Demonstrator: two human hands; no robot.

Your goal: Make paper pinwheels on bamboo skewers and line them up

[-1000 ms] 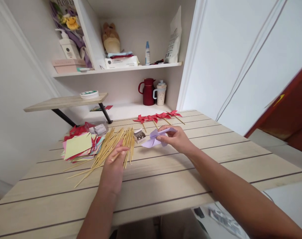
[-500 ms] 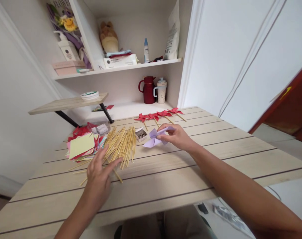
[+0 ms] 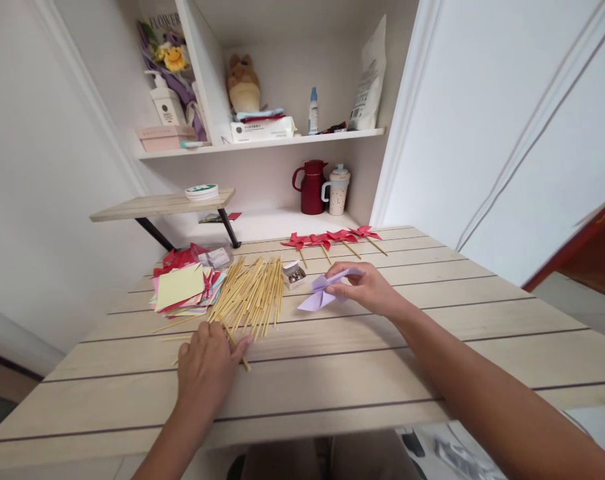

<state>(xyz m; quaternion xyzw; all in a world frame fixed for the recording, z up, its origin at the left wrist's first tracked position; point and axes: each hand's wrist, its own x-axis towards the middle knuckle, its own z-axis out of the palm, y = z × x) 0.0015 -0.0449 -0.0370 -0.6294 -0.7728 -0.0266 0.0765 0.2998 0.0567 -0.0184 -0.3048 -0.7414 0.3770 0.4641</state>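
Observation:
My left hand (image 3: pixel 207 363) is down on the table, its fingers bent and their tips hidden. A thin wooden stick (image 3: pixel 246 364) passes under its thumb. Just beyond lies a loose pile of similar sticks (image 3: pixel 255 293). My right hand (image 3: pixel 365 290) pinches a folded lilac paper pinwheel (image 3: pixel 318 298) between thumb and fingers, just above the tabletop. Near it sits a small open box (image 3: pixel 294 275) with shiny metal bits. Farther back, several red paper pinwheels (image 3: pixel 341 235) on sticks lie in a row.
Stacked coloured paper squares (image 3: pixel 180 288) and red paper pieces (image 3: pixel 182 259) lie left of the pile. Behind them stands a small raised shelf (image 3: pixel 157 205) on black legs. A dark red jug (image 3: pixel 312 188) and a speckled cup (image 3: pixel 338 192) stand at the back.
My left hand has lowered onto the loose sticks, and its fingers have bent inward. My right hand still holds the lilac pinwheel. The view has shifted slightly left and up.

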